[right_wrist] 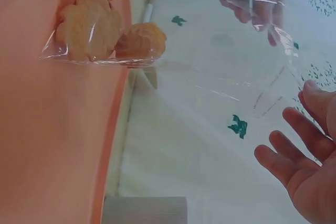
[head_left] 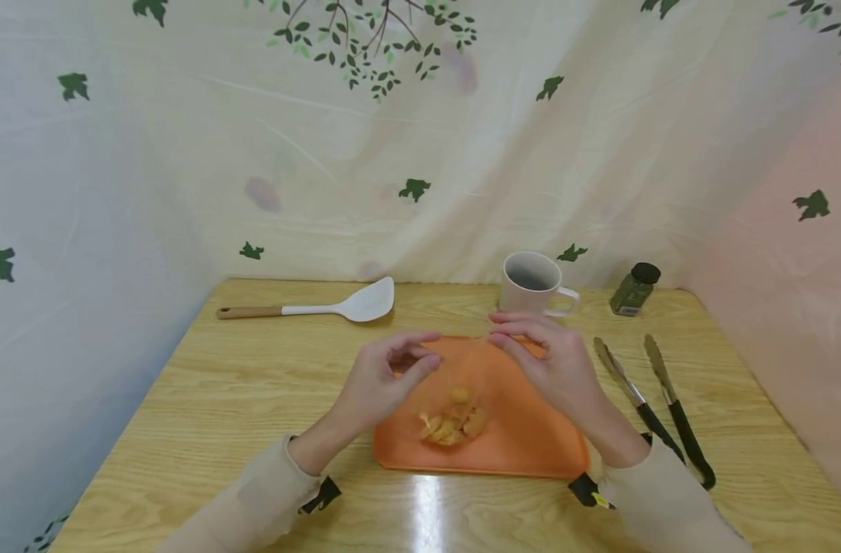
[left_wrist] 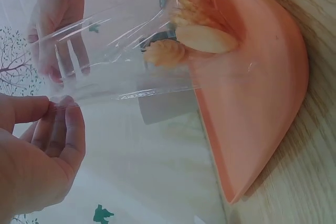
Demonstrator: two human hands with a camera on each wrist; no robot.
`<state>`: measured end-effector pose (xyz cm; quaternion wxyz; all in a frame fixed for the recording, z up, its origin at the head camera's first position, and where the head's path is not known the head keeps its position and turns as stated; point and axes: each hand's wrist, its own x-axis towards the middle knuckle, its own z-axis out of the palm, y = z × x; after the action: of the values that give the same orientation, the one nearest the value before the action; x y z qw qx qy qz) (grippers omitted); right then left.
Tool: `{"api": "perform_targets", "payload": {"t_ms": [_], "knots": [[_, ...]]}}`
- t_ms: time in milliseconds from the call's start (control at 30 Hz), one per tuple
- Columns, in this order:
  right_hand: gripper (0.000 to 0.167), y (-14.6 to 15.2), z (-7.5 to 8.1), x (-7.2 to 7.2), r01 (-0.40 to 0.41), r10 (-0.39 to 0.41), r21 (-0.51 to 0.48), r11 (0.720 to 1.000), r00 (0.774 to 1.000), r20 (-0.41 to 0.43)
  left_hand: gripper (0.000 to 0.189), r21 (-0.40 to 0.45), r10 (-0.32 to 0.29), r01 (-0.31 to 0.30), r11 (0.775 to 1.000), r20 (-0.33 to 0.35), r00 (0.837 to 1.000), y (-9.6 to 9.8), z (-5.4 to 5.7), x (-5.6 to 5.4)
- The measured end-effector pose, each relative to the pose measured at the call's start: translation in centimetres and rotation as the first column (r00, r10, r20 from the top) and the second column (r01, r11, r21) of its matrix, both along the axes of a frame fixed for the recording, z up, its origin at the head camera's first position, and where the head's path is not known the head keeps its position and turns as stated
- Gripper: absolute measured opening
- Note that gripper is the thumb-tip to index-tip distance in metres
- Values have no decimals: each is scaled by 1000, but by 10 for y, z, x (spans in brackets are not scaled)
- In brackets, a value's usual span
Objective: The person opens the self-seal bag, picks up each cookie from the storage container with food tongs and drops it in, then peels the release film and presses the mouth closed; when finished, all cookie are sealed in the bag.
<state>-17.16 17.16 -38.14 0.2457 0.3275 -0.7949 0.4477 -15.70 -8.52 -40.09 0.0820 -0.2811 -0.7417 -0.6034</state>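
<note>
A clear plastic bag (left_wrist: 115,72) of golden cookies (right_wrist: 89,30) hangs spread between my two hands over an orange tray (head_left: 531,438). My left hand (head_left: 385,376) pinches one side of the bag's upper edge between thumb and fingertips, plain in the left wrist view. At the opposite upper corner, my right hand (head_left: 551,361) holds the film by thumb and forefinger, its other fingers spread loosely. The cookies lie gathered at the bag's bottom, low over the tray; I cannot tell whether the bag touches it.
Behind the tray stands a white mug (head_left: 531,280), with a dark-capped spice jar (head_left: 634,290) farther right. A white spatula (head_left: 365,302) with a wooden handle lies at the back left. Black-handled metal tongs (head_left: 676,407) lie right of the tray on the wooden table (head_left: 254,399).
</note>
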Motion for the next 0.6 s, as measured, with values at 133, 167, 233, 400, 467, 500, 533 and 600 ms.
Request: {"api": "perform_targets", "payload": {"t_ms": [133,167,233,400,467,500,533,600], "knots": [[19,7,5,2,-8,15,-51,999,991,136,29,39,-10,9,999,31,999,-3,3,-1],[17,8,6,3,-5,18,-71,997,984,177,29,49,-13,12,999,33,999,-3,5,-1],[13,12,10,4,-2,32,-117,993,968,250,29,71,-21,18,997,36,999,-4,8,-1],[15,20,19,7,12,52,-172,985,931,360,28,103,-24,21,994,32,999,-7,15,0],[17,24,22,7,-8,86,-201,980,919,385,28,115,-21,17,993,29,999,-8,17,0],[17,26,22,7,-21,109,-220,975,912,396,28,120,-19,15,993,28,999,-8,18,0],[17,28,23,6,-38,137,-244,969,905,404,29,129,-21,18,992,25,999,-8,19,1],[18,32,25,6,-57,170,-272,961,894,414,28,147,-30,27,989,19,999,-9,21,2]]}}
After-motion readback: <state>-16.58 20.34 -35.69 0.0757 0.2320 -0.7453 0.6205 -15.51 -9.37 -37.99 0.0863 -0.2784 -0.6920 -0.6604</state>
